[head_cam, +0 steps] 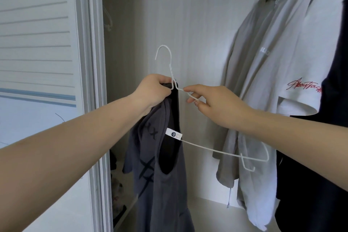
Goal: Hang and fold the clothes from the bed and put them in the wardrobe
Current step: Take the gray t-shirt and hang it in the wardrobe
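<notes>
Inside the white wardrobe point(188, 24), both hands grip a hanger point(216, 151) bearing a grey shirt point(165, 194).

Soft even daylight, mild blur, wide-angle edge distortion

Two bare forearms show, both uncovered from the frame's lower edge to the wrist, with no sleeve or cuff over them. The left hand point(153, 91) and right hand point(212, 104) are bare too, without gloves. The fingernails on the right hand are short, and one near the fingertips carries a pale, faintly speckled polish.
</notes>
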`<state>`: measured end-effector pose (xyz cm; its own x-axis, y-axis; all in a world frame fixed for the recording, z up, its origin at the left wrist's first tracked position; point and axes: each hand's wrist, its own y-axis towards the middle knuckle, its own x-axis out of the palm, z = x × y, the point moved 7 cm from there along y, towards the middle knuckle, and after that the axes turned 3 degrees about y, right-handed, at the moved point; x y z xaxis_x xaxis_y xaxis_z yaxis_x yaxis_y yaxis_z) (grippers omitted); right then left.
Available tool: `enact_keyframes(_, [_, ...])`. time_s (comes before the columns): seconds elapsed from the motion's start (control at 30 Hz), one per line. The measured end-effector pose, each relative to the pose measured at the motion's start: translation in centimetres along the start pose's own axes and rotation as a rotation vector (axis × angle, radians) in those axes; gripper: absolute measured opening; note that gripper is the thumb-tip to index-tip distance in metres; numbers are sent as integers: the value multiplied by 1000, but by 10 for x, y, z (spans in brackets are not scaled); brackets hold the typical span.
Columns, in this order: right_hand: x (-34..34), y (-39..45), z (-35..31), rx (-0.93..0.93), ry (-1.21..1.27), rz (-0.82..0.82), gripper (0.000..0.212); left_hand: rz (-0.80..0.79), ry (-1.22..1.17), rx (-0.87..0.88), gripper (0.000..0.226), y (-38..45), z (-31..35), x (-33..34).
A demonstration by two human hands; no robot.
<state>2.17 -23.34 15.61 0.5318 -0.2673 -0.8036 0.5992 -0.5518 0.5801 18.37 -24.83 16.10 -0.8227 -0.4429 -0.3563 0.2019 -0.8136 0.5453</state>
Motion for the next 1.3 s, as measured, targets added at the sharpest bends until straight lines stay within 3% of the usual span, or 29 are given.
enact_keyframes(0.2, [8, 2, 14, -95, -28, 27, 49, -12, -159, -11, 38, -2, 11, 0])
enact_keyframes(0.33, [9, 3, 7, -129, -41, 33, 48, -64, -228, -25, 9, -2, 9, -2])
enact_keyframes(0.43, [14, 5, -2, -188, -265, 16, 48, -8, -170, -4, 28, 3, -1, -7])
enact_keyframes(0.53, [18, -9, -37, -521, -609, 171, 31, 59, -131, 1, 35, 5, -12, -11])
enact_keyframes(0.6, [38, -26, -51, -710, -767, 177, 20, 104, -164, -14, 31, 7, -17, -17])
enact_keyframes(0.67, [74, -35, -48, -648, -787, -70, 38, 167, -221, -29, 20, 9, -21, -26])
enact_keyframes(0.73, [108, -44, -36, -476, -641, -284, 52, 212, -272, -42, 17, 11, -23, -34])
enact_keyframes(0.83, [146, -53, -22, -123, -59, -469, 79, 232, -321, -59, 24, 14, -24, -38])
enact_keyframes(0.9, [160, -56, -18, -2, 159, -521, 86, 227, -335, -58, 25, 14, -23, -38])
enact_keyframes(1.0, [156, -56, -13, 2, 135, -496, 81, 228, -315, -62, 22, 14, -29, -41])
enact_keyframes(1.2, [102, -59, 25, -46, -6, -373, 26, 280, -202, -39, 19, 14, -58, -55])
enact_keyframes(1.3, [74, -64, 42, -79, -154, -406, 24, 272, -119, -8, 20, 15, -69, -56])
